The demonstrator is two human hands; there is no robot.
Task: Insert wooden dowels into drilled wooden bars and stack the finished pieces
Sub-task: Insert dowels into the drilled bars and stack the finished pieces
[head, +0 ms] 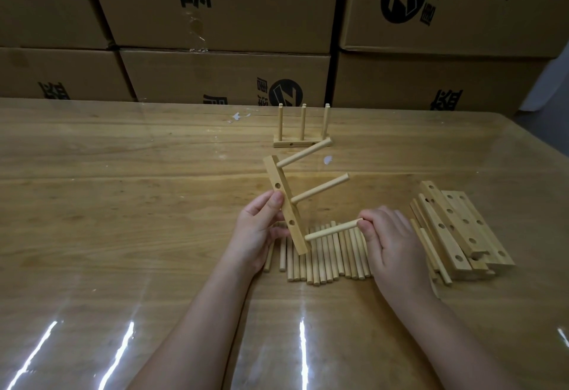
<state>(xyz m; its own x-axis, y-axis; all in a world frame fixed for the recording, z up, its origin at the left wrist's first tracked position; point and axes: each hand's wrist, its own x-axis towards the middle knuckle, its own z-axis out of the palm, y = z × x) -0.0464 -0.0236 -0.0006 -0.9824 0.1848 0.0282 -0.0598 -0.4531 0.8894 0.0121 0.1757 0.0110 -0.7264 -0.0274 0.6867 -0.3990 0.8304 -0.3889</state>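
right hand (391, 241) brings dowel (332, 229) to bar (284, 201) in left hand (255, 232).

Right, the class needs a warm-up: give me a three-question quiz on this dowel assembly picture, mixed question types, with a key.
1. True or false: the bar held in the left hand already carries two inserted dowels.
2. Multiple choice: the right hand pinches A) a drilled bar, B) a single dowel, C) nothing.
3. Fill in: the finished piece at the far side of the table stands with ___ upright dowels.
Key: 1 true; 2 B; 3 three.
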